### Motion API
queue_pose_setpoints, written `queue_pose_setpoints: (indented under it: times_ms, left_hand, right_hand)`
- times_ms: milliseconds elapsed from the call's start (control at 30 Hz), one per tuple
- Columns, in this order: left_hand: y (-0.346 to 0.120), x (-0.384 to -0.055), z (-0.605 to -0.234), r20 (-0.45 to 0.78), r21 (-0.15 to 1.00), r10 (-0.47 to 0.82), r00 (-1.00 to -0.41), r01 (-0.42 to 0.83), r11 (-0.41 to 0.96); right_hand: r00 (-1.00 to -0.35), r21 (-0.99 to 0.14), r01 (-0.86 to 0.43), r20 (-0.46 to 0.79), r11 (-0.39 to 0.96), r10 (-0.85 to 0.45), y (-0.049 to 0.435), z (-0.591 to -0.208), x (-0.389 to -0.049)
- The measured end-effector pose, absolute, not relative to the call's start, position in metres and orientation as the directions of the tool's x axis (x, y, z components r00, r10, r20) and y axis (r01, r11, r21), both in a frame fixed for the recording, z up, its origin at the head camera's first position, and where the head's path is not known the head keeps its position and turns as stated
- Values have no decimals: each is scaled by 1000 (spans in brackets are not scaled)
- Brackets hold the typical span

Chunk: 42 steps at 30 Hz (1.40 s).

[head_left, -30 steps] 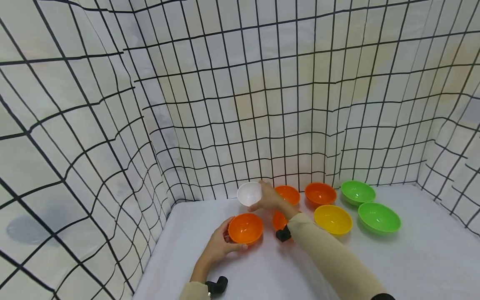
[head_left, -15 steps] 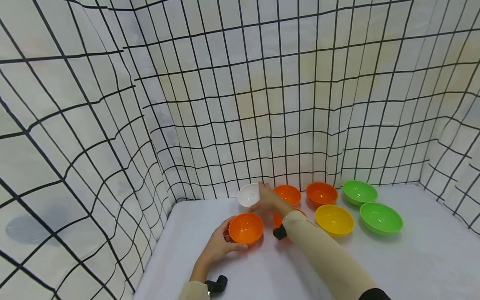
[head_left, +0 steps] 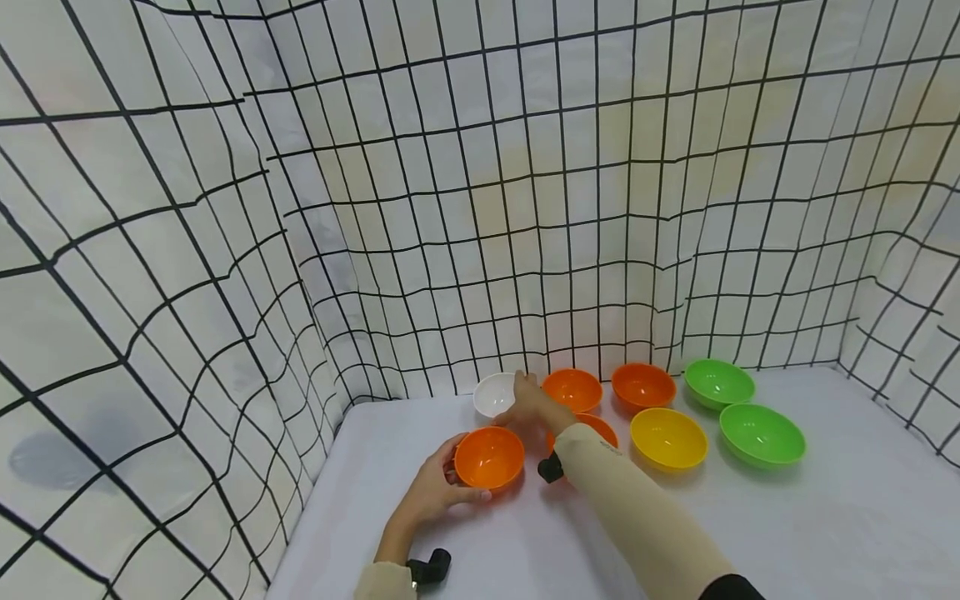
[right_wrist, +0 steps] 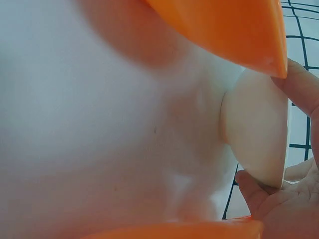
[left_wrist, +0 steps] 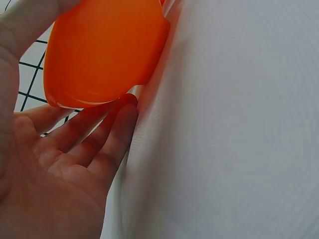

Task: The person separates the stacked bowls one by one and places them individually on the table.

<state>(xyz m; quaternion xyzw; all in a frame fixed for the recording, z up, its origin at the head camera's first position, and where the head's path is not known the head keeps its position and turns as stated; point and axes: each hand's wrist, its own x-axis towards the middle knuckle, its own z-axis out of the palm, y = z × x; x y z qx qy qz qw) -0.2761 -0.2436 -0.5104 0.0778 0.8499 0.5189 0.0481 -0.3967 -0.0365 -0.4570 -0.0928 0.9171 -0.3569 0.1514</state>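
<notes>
In the head view my left hand (head_left: 433,490) holds an orange bowl (head_left: 489,460) by its left side, thumb at the near edge. The left wrist view has that bowl (left_wrist: 107,47) standing on the cloth, with the fingers spread along its side. Behind it, my right hand (head_left: 534,404) grips the right side of a white bowl (head_left: 492,397). From the right wrist, the white bowl (right_wrist: 256,127) shows between the thumb and the fingers of the right hand (right_wrist: 289,209), close to an orange bowl (right_wrist: 229,30).
Right of the hands stand two orange bowls at the back (head_left: 572,390) (head_left: 642,387) and another orange bowl (head_left: 596,429) partly under the right sleeve. A yellow bowl (head_left: 668,439) and two green bowls (head_left: 718,384) (head_left: 762,436) stand farther right. Gridded cloth walls (head_left: 570,192) enclose the white table (head_left: 847,517).
My right hand and the white bowl have shifted slightly nearer, toward the held orange bowl. The left hand has barely moved. More of the orange bowl beneath the right sleeve shows.
</notes>
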Motion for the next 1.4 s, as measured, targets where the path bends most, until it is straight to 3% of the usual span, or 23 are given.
queue_pose_setpoints:
  times_ms: [533,867,1167,1400]
  left_hand:
    - [-244,-280,-513,6,891,192,-981,92,445]
    - [-239,-278,-508,23,900,152,-988,87,427]
    - [-227,-282,-513,14,881,134,-991,75,468]
    - [-227,-283,-511,-12,858,130,-991,57,510]
  right_hand:
    - [-934,-642,-117,-189,758,-304,-33,-454,-394]
    - [-925,-638,-200,-127,743,-358,-24,-427,-376]
    - [-906,-675,-269,-64,687,-417,25,-396,-353]
    - [-914,-771,-333,121,543,-388,74,-397,-337]
